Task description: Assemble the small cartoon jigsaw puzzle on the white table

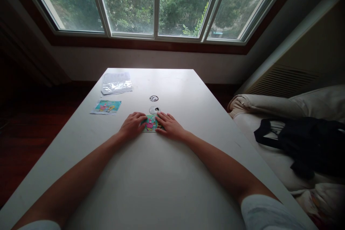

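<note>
A small colourful cartoon picture card, green with a pink figure, lies flat on the white table between my hands. At its left edge rests my left hand, fingers slightly bent, thumb and forefinger apart and touching the card. My right hand lies palm down over the card's right part with its fingers spread, covering that side. Just beyond the card is a round metallic-looking disc with a dark spot. A second round piece, dark-rimmed with a pale pattern, lies farther off.
On the white table, a similar cartoon picture sheet lies to the left. Behind it are papers with a clear plastic sleeve. A pale sofa with dark clothing stands at the right. Windows are beyond the table.
</note>
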`<state>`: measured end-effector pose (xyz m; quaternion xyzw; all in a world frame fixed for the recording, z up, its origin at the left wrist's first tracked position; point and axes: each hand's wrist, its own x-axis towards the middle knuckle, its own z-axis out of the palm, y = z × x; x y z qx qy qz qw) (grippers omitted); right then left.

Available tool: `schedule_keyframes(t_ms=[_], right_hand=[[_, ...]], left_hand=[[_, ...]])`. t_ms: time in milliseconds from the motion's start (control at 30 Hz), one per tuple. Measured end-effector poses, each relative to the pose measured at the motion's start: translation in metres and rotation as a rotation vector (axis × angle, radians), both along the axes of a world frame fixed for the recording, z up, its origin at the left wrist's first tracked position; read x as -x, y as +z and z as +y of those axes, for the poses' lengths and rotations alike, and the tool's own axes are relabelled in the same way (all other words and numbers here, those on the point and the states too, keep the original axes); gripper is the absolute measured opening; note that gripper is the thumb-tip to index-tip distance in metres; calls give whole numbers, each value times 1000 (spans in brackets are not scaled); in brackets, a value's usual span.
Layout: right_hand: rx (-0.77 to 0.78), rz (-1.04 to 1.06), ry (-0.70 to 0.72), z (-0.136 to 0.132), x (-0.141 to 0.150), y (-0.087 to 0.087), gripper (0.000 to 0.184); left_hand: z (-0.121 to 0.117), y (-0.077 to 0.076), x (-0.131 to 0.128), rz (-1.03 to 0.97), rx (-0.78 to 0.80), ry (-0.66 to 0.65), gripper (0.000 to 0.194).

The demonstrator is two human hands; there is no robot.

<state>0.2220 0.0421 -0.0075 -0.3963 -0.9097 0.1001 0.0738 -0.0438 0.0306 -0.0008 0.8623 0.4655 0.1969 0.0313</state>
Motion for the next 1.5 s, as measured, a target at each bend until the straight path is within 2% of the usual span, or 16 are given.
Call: schedule_keyframes(t_ms=[267,1500], right_hand=[[-9,6,0,2,0,-4,79],[-14,5,-3,1,0,-3,75]], left_hand=[[1,-1,-1,-23,18,-61,33],[1,0,0,-10,27,-61,32]])
